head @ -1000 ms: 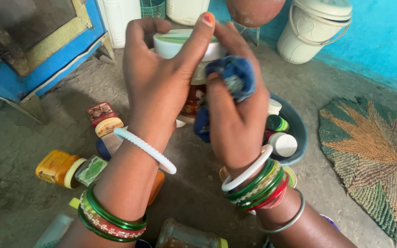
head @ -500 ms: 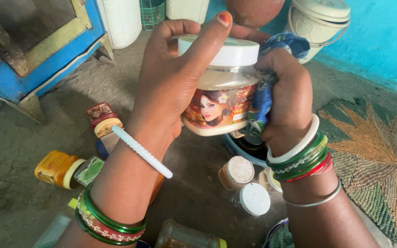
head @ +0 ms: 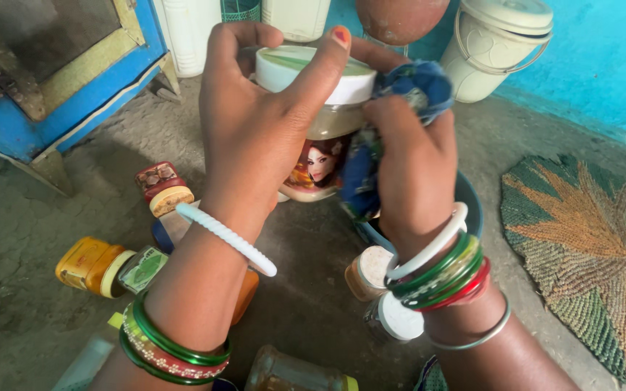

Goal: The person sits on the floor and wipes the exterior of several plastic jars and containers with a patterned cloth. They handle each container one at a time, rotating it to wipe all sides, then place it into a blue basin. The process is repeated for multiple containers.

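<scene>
Head view: a clear plastic jar (head: 318, 137) with a white lid is held up above the floor (head: 30, 282), near the middle of the scene. The left hand (head: 255, 123) is wrapped around its left side, fingers (head: 320, 72) closed over the lid. The right hand (head: 411, 163) is closed on a blue cloth (head: 371, 159), which is pressed against the jar's right side. Below, a blue bowl (head: 471, 206), small white-capped bottles (head: 393, 318) and a yellow container (head: 85, 264) are seen on the floor; a woven mat (head: 588, 246) lies at right.
</scene>
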